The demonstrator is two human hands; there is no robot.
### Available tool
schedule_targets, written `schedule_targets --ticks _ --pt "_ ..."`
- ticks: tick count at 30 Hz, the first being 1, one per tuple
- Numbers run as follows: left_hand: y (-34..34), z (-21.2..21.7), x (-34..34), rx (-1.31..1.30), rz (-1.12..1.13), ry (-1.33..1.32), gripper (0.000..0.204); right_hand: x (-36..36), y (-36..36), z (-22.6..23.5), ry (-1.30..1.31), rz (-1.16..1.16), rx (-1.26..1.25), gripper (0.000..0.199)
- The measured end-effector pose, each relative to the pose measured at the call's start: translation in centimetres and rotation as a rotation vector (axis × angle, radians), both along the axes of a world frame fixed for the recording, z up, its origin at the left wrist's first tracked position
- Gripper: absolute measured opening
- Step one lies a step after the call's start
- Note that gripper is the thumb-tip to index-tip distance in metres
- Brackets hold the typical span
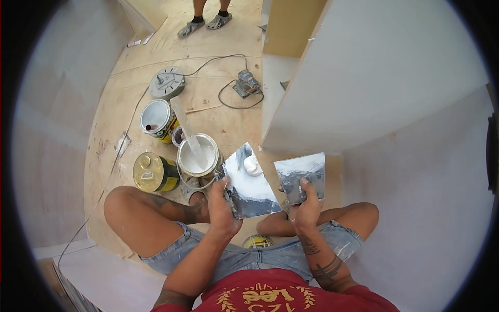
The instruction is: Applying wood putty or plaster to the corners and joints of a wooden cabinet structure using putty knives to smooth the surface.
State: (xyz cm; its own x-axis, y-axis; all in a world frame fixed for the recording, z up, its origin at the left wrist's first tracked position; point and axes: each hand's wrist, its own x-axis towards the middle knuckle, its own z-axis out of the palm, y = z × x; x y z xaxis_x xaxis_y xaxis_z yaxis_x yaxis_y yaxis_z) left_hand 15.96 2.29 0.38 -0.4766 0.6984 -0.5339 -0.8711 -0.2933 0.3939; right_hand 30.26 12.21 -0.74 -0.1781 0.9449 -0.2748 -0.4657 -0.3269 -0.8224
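out in front of my denim shorts (249, 262), both my hands are full. my left hand (223, 212) is gripping the dark left edge of a broad metal plate (257, 209), thumb near its edge, the other fingers mostly hidden. white paste covers much of the plate, with a thick dollop (252, 166) heaped on its upper right part. my right hand (306, 208) is gripping a smaller square blade (300, 174) from below, thumb pressed on its face, which is streaked with white and grey. plate and blade are near each other, apart.

ahead of my left hand, on the pale floor (218, 62), stands a bucket (185, 165) with white paste inside and a long pale stick (183, 119) leaning out of it. a gold-topped drum (148, 171) is to its left, and an uncovered tin (168, 127) stands behind. farther off i see a grey cable reel (167, 83), a corded sander (246, 83) and another person's grey clogs (218, 21).
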Motion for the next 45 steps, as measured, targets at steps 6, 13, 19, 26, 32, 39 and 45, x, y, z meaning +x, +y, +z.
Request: schedule_targets --ticks 6,13,19,26,32,39,45 --pt "0.4 -0.3 1.6 -0.153 -0.002 0.169 0.035 -0.5 -1.8 -1.4 -0.178 -0.127 0.083 0.021" --pt "0.5 -0.7 2.9 -0.305 0.154 0.474 0.031 0.8 -2.8 -2.1 -0.218 0.189 0.439 0.033" --pt "0.7 -0.1 3.3 -0.393 0.230 0.729 0.032 3.2 -1.4 -3.7 -0.832 0.505 0.995 0.049" --pt "0.4 0.9 3.2 -0.380 0.222 0.921 0.030 3.3 -1.1 -2.1 -0.585 0.606 0.809 0.045" --pt "0.6 0.9 2.5 -0.412 0.166 1.044 0.021 2.9 0.9 -0.4 -0.481 0.819 0.715 0.035" --pt "0.0 0.7 1.6 -0.338 -0.001 1.030 0.029 2.7 1.9 1.4 -0.320 0.932 0.282 0.028" --pt "1.0 0.1 -0.8 -0.192 -0.025 0.549 0.040 3.8 3.1 -1.2 -0.530 0.913 0.636 0.034"
